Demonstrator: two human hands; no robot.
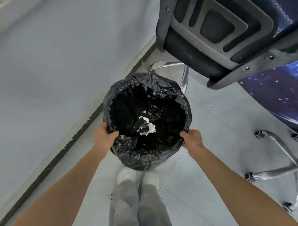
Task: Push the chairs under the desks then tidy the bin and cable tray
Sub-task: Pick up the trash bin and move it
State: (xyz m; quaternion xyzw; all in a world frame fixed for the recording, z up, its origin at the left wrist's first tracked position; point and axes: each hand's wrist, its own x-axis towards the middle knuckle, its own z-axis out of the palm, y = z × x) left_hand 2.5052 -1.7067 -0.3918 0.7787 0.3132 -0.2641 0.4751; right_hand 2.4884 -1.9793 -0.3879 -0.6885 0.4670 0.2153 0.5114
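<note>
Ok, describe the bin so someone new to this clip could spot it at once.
Follow the white wall down to the tiled floor, left of the chair back. There the left hand and right hand grip the round bin at its rim, the only thing with a crinkled black liner.

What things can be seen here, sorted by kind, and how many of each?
Bins lined with a black bag: 1
Office chairs: 2 (chair back, wheeled base)
Hands gripping the bin's rim: 2 (left hand, right hand)
Shoes: 2 (left, right)
Total: 7
</note>
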